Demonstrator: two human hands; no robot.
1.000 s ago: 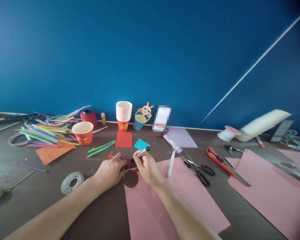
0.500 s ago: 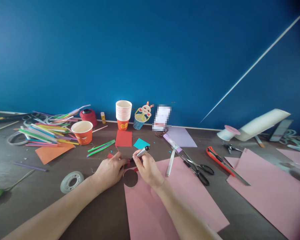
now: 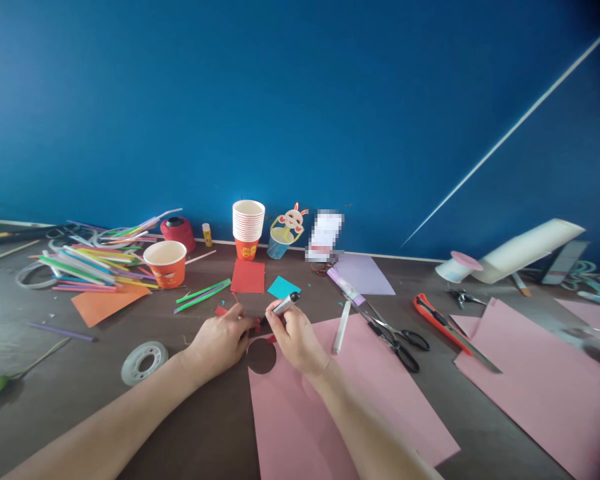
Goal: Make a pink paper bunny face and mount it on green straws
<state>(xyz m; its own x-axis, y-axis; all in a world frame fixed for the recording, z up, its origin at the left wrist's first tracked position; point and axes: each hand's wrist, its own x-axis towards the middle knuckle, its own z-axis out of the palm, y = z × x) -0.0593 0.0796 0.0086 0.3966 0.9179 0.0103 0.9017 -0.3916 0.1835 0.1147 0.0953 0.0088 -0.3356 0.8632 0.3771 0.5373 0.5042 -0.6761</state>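
Observation:
My right hand is closed round a silver marker, its black end pointing up and away. The marker's lower tip comes down beside the fingertips of my left hand. Those fingers are bent and pressed down at a small red piece, mostly hidden by the hands. Just below lies the pink sheet, with a round hole near its upper left corner through which the dark table shows. Another bit of red shows at the edge of my right hand, partly covered.
Scissors, a white strip and an orange box cutter lie to the right. Behind stand stacked paper cups and a rabbit-decorated cup. Leftward are a tape roll, one cup and coloured straws.

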